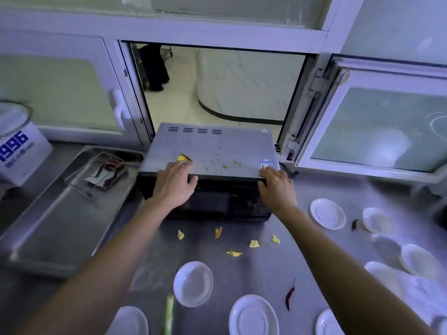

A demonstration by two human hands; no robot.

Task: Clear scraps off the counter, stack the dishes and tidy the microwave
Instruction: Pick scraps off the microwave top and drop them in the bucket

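A grey-topped microwave (217, 148) with a dark door stands at the back of the steel counter (242, 269). My left hand (174, 182) and my right hand (277, 187) both grip its top front edge, fingers curled over it. Yellow scraps lie on its top, one (182, 157) just beyond my left fingers. Several yellow scraps (254, 243) are scattered on the counter in front of the microwave. A red chili (289, 296) lies among several white dishes: one small bowl (193, 283) near the centre, a plate (253, 315) at the bottom, a saucer (327, 213) on the right.
A steel tray (48, 233) fills the left side, with a wire rack and red chilies (106, 172) at its far end. A white box marked 1996 (19, 151) stands far left. An open serving hatch (217, 85) is behind the microwave; its window pane (377, 124) swings right.
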